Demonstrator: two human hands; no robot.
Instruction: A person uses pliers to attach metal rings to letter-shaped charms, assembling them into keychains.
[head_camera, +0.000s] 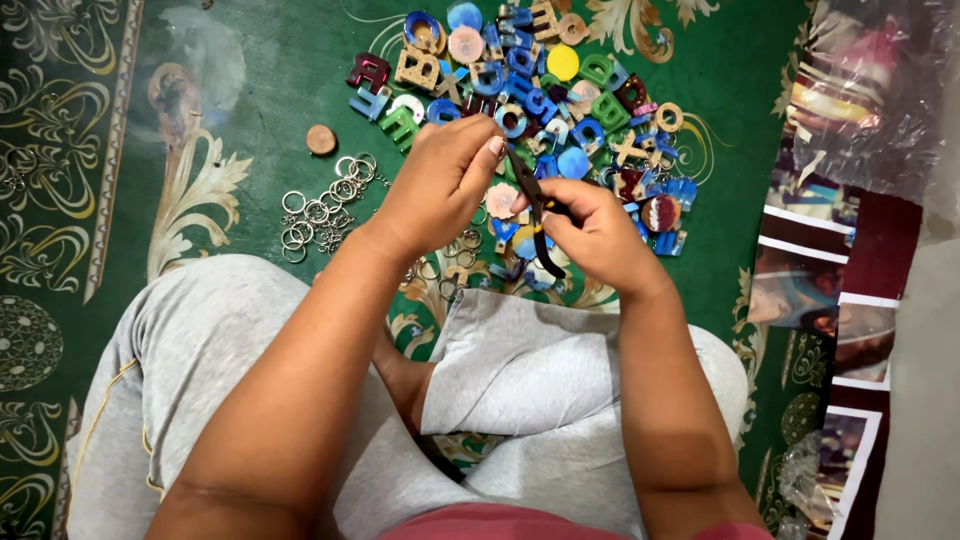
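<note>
Two hands (440, 185) (595, 235), one pair of pliers (535, 205)

Black-handled pliers (538, 205) sit gripped in the right hand (590, 235), tips tilted up toward the left hand (445, 180), whose pinched fingertips meet them over a green patterned carpet. What the fingertips pinch is too small to tell.

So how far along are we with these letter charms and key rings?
Nothing is visibly finished. The right hand holds black pliers while the left hand pinches something small at their tip. Loose key rings and the pile of letter charms remain on the green carpet.
</note>
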